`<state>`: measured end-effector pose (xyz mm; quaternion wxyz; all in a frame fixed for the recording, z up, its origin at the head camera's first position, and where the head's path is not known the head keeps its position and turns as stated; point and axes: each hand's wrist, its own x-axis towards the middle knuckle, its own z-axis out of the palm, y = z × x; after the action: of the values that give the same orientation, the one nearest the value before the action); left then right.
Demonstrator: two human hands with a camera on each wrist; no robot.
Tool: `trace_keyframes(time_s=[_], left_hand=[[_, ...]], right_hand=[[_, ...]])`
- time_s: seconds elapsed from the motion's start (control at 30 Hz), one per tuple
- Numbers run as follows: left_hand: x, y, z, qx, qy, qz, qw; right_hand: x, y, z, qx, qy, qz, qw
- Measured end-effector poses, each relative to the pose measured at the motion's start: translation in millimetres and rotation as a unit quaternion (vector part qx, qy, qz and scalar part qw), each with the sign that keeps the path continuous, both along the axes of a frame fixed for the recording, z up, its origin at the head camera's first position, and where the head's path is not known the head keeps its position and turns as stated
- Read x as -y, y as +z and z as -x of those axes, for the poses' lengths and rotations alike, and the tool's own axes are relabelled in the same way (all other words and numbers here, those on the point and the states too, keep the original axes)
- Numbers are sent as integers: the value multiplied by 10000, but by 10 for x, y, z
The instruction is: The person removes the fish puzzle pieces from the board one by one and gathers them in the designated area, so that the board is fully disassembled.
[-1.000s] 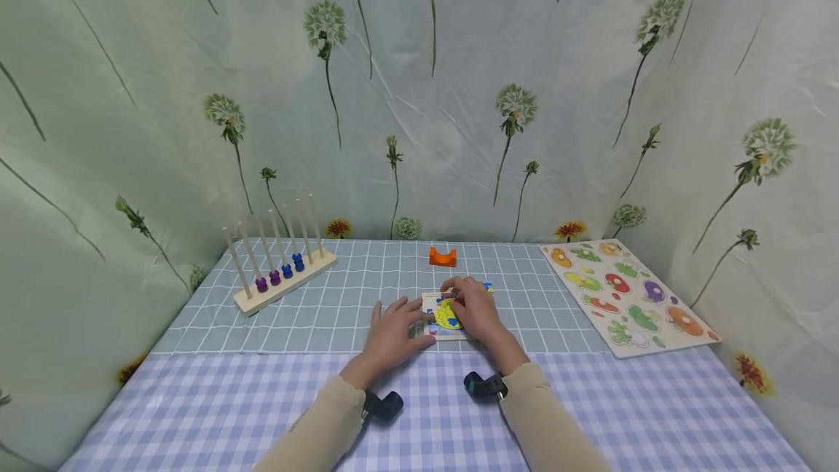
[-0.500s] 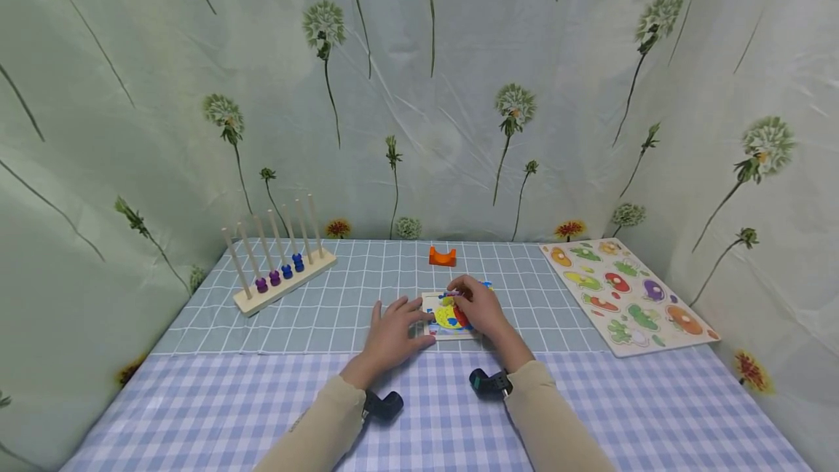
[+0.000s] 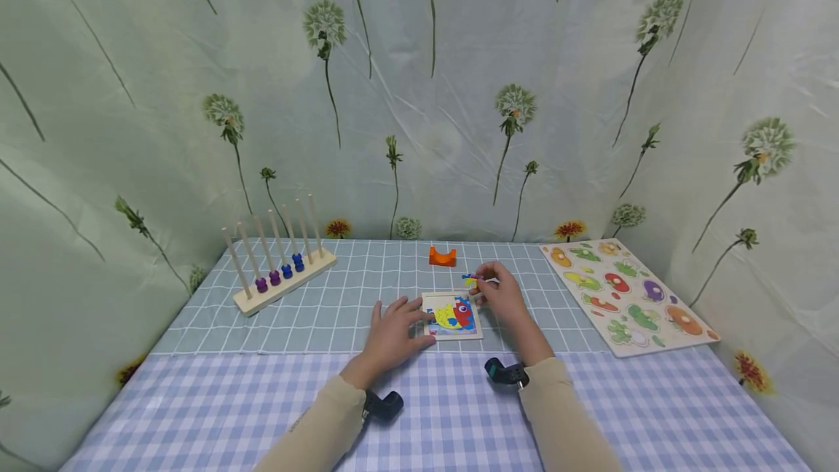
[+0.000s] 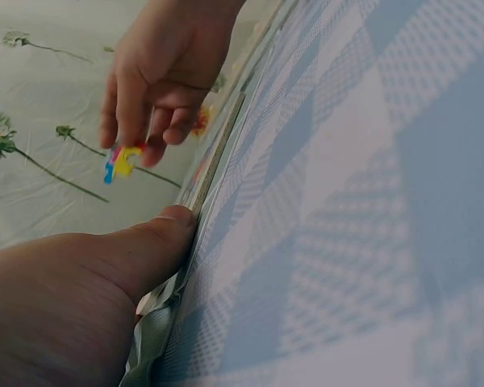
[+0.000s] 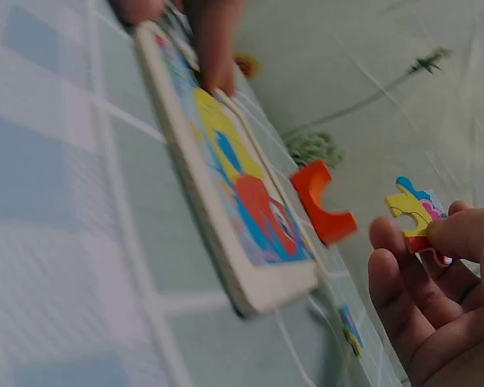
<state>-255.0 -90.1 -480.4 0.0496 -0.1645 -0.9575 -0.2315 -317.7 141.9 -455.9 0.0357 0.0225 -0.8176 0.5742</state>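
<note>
A framed jigsaw puzzle [image 3: 452, 317] with a yellow and red fish picture lies flat on the grey-checked cloth. My left hand [image 3: 393, 333] rests at its left side, thumb touching the near edge of the frame and fingers stretched over the left part. Beyond the puzzle's far right corner, my right hand [image 3: 503, 297] pinches a small puzzle piece [image 5: 417, 212] between thumb and fingers, held above the cloth. That piece is yellow, blue, pink and red. A second puzzle piece [image 5: 350, 330] lies on the cloth beyond the frame in the right wrist view.
An orange arch block [image 3: 443, 258] stands behind the puzzle. Far left is a wooden peg rack [image 3: 288, 282] with purple and blue beads. A vegetable peg puzzle board [image 3: 629, 293] lies at the right. A floral curtain [image 3: 419, 93] hangs behind the table.
My right hand has lifted the puzzle piece from over the puzzle and carried it right and away, uncovering the fish's red head. My left hand has stayed in place.
</note>
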Motion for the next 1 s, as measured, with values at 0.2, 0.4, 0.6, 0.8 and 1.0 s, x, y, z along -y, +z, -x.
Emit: trace_keyframes(time_s=[0.2,0.4,0.6,0.8,1.0], left_hand=[[3,0,-7,-18,-9,-21,10000],[4,-2,-8,-23,-10,-9,10000],[3,4,-10,-17,-9,1,10000],[-5,1,-13,-9,3,23,10000],[-6,0,-11,-18,25,67,10000]], right_hand=[[-191,13,26,-73,-290,110,9995],[-367,2,65,-14,-579,-249,9980],[-530,-36,84,246,-861,-856,9923],[-627,-75,78,209,-897,-1411,9857],[-643,-117,75,-120,-924,-2137,9724]])
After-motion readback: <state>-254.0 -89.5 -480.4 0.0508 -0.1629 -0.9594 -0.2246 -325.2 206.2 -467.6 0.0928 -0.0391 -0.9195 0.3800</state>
